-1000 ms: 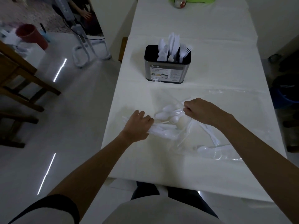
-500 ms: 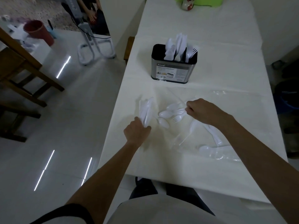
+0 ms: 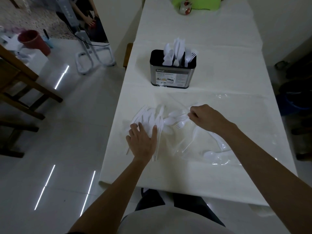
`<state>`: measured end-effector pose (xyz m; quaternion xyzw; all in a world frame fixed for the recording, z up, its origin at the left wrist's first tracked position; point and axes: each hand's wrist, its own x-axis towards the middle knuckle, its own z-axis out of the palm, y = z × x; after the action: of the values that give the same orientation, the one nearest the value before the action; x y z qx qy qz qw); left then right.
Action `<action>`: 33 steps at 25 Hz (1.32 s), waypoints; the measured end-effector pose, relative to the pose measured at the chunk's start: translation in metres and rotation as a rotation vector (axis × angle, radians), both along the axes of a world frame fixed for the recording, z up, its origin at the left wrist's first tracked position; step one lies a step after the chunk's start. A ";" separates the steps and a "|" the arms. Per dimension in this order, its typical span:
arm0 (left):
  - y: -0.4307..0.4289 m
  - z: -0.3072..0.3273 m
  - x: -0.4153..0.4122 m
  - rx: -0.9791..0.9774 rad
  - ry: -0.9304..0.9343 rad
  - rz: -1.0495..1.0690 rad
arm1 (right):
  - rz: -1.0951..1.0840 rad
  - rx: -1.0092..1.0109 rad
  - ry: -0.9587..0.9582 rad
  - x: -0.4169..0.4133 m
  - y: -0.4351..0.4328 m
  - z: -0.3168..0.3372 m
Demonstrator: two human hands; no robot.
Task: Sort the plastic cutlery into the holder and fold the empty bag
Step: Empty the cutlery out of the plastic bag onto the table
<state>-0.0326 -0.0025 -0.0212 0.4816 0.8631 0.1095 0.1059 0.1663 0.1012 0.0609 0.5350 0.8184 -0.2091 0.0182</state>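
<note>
A dark metal cutlery holder [image 3: 172,76] stands upright on the white table [image 3: 219,68], with several white spoons, knives and forks standing in it. Nearer me, a fan of loose white plastic cutlery [image 3: 152,115] lies on the table. My left hand [image 3: 141,141] rests flat on its near ends, fingers spread. My right hand [image 3: 205,118] pinches the mouth of the clear plastic bag [image 3: 211,137], where spoons and a fork [image 3: 178,120] poke out. A few more pieces [image 3: 212,154] lie inside the bag.
A green tray and a small round pot [image 3: 184,7] sit at the table's far end. Left of the table on the tiled floor are wooden chairs [image 3: 20,92], a red bucket [image 3: 33,41] and a metal stand. A person's hands show far back.
My left hand drew a bundle of cutlery out of the bag to the left, laid it down fanned out, and now presses on it flat. My right hand kept its pinch on the bag.
</note>
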 end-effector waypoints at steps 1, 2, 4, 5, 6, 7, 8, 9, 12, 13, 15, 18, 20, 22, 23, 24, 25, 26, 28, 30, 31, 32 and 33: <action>-0.003 0.003 0.005 0.106 -0.045 -0.039 | -0.013 -0.006 0.008 0.000 0.000 0.000; -0.006 0.006 0.012 0.202 -0.139 -0.105 | -0.032 -0.017 0.018 0.000 0.000 0.000; -0.012 0.014 0.030 0.258 -0.408 -0.284 | -0.064 -0.047 0.055 -0.002 0.000 -0.002; -0.013 0.017 0.040 0.226 -0.505 -0.351 | -0.081 -0.071 0.084 -0.002 -0.001 -0.004; -0.014 0.018 0.049 0.180 -0.566 -0.384 | -0.101 -0.102 0.128 -0.002 -0.002 -0.005; -0.014 0.017 0.056 0.141 -0.594 -0.393 | -0.133 -0.140 0.188 0.001 -0.003 -0.007; -0.014 0.013 0.060 0.124 -0.610 -0.384 | -0.182 -0.174 0.257 0.007 -0.004 -0.008; -0.015 0.009 0.064 0.125 -0.629 -0.364 | -0.244 -0.186 0.320 0.017 -0.005 -0.011; -0.018 -0.002 0.070 0.147 -0.678 -0.246 | -0.442 -0.001 0.369 0.068 -0.009 -0.026; -0.018 -0.004 0.071 0.150 -0.657 -0.218 | -0.520 0.088 0.336 0.091 -0.012 -0.034; -0.016 -0.007 0.075 0.154 -0.640 -0.158 | -0.696 0.202 0.261 0.140 -0.021 -0.050; -0.011 -0.010 0.078 0.158 -0.671 -0.084 | -0.891 0.188 0.057 0.198 -0.029 -0.067; -0.009 -0.011 0.079 0.140 -0.677 -0.049 | -0.990 0.047 -0.019 0.220 -0.027 -0.072; -0.009 -0.013 0.080 0.138 -0.661 -0.031 | -1.029 -0.089 -0.017 0.226 -0.023 -0.075; -0.009 -0.014 0.081 0.140 -0.651 -0.023 | -1.023 -0.102 -0.033 0.224 -0.022 -0.076; -0.008 -0.016 0.082 0.136 -0.640 -0.010 | -1.016 -0.098 -0.058 0.223 -0.020 -0.077; -0.007 -0.017 0.083 0.126 -0.644 0.014 | -1.014 -0.092 -0.079 0.222 -0.018 -0.077; -0.006 -0.017 0.083 0.116 -0.673 0.048 | -1.011 -0.106 -0.098 0.220 -0.016 -0.077; -0.004 -0.015 0.084 0.092 -0.729 0.099 | -0.986 -0.179 -0.093 0.218 -0.012 -0.078; -0.003 -0.013 0.084 0.086 -0.726 0.118 | -0.916 -0.193 -0.017 0.216 -0.010 -0.080; -0.002 -0.012 0.085 0.086 -0.709 0.119 | -0.887 -0.157 0.019 0.212 -0.010 -0.077; -0.001 -0.013 0.085 0.092 -0.684 0.119 | -0.865 -0.096 0.052 0.208 -0.011 -0.073; 0.000 -0.012 0.085 0.104 -0.667 0.120 | -0.849 -0.036 0.092 0.205 -0.011 -0.067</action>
<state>0.0524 -0.0021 -0.0335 0.3723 0.8010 0.3108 0.3510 0.3712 0.0900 -0.0064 0.8142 0.5215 -0.2360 -0.0968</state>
